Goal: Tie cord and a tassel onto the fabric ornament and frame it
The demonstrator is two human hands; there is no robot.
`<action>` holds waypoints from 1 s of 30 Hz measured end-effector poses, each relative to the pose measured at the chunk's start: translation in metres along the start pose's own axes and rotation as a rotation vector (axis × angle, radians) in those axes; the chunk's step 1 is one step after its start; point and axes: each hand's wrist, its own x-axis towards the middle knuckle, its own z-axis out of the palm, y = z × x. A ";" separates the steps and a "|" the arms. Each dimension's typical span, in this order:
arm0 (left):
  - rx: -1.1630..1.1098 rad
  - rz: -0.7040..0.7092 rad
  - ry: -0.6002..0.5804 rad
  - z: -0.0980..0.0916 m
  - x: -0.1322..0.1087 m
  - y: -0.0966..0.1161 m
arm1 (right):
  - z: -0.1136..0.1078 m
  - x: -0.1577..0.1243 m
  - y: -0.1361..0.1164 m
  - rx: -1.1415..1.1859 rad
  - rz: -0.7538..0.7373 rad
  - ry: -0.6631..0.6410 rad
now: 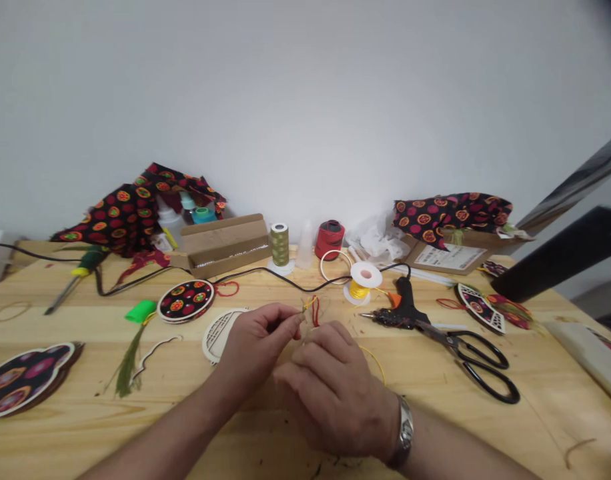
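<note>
Both hands meet over the middle of the wooden table (85,433). My left hand (258,340) pinches a thin yellow cord (309,304) beside a small loop of red cord (316,312), fingers closed on it. My right hand (335,393), wearing a wristwatch, is curled closed just below the same spot; what its fingers hold is hidden. A strand of yellow cord (378,360) curves out from behind the right hand. The small spool of yellow cord (361,283) stands a little beyond the hands.
Black scissors (478,363) and a black glue gun (403,307) lie right of the hands. Left are a white cut-out piece (216,332), round fabric-covered ornaments (185,300), a green tassel (133,343) and a screwdriver (75,280). Thread spools (279,245), boxes and patterned fabric (130,210) line the back.
</note>
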 end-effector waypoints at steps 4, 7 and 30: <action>0.034 0.034 0.012 0.000 0.000 -0.001 | -0.003 0.003 0.000 0.058 -0.015 0.009; 0.031 0.102 -0.001 0.000 -0.002 0.000 | -0.003 0.004 0.006 0.088 0.172 0.040; 0.352 0.349 -0.019 0.006 -0.008 -0.008 | 0.001 0.004 0.026 0.081 0.517 -0.053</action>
